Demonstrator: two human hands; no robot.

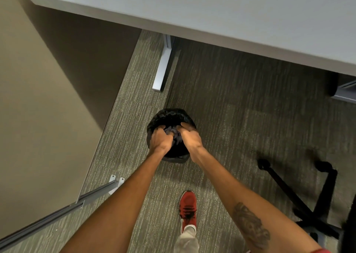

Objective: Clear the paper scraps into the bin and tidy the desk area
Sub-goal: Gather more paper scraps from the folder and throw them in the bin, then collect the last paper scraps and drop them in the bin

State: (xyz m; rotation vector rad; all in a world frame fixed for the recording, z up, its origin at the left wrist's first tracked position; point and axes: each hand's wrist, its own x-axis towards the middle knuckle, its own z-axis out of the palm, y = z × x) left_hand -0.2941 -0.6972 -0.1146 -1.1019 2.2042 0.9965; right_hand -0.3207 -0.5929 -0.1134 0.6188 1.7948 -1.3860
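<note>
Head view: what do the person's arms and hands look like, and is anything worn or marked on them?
Both forearms are bare, with no sleeves showing down to the left hand and right hand. No rings, watch or gloves are visible. The right forearm carries a dark tattoo on its upper surface. A sliver of red fabric shows near that arm at the bottom edge of the picture.

Tabletop (231,8): smooth, matt pale grey laminate-like surface, no visible grain. Desk leg (162,67): painted metal, light grey, satin finish. Floor (231,102): carpet, short rough pile, ribbed grey-green weave. Bin (169,117): lined with thin black plastic bag, crinkled, slightly glossy. Paper scraps (174,135): crumpled, matt, pale, partly hidden between both hands. Partition wall (28,98), left: matt beige, cloth-like, with brushed metal rail (57,214) at base. Chair base (300,200), right: black matt plastic. Shoe (187,208): red knitted cloth.
</note>
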